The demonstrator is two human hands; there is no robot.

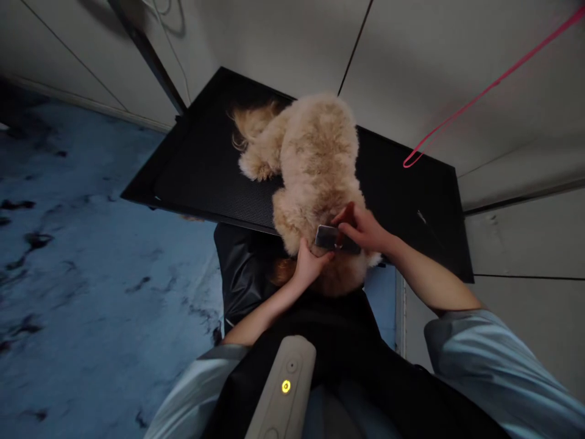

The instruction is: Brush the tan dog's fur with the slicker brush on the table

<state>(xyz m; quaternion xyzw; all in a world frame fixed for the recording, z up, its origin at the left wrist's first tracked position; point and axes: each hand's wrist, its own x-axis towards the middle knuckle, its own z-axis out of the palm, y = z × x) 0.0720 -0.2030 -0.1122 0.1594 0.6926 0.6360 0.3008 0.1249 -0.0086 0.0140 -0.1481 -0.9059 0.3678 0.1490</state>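
Nearest the camera, at the lower edge, pale grey device [286, 378], elongated and round-ended, with smooth matte casing and glowing yellow ring. Behind it, black apron [333, 329] of soft, dark cloth, flanked by loosely folded, light blue-grey sleeves [493, 353]. Beyond, both hands on the near end of a cream-to-tan dog [320, 152], separate but close together. Right hand [361, 230] closed around the reddish-brown handle of a brush [326, 238]; flat, rectangular, metallic-looking head laid against the fur, just beside the left hand. Left hand [311, 262] against the coat, thumb and fingers spread; firmness of its hold impossible to tell. Dog stretched across the tabletop [196, 164], near end reaching over its edge; coat dense, woolly and rounded over the back, longer and wispier at the far-left plume, smoother and redder near the apron. Tabletop black, rectangular, with finely ribbed surface and raised rim. Above its right part, thin pink cord [493, 86] ending in a narrow loop. At left, straight dark post [153, 64] beside the tabletop's edge; below, blue floor [105, 305] with dark, marbled blotches. Behind, smooth pale wall [274, 36] divided by thin dark seams.
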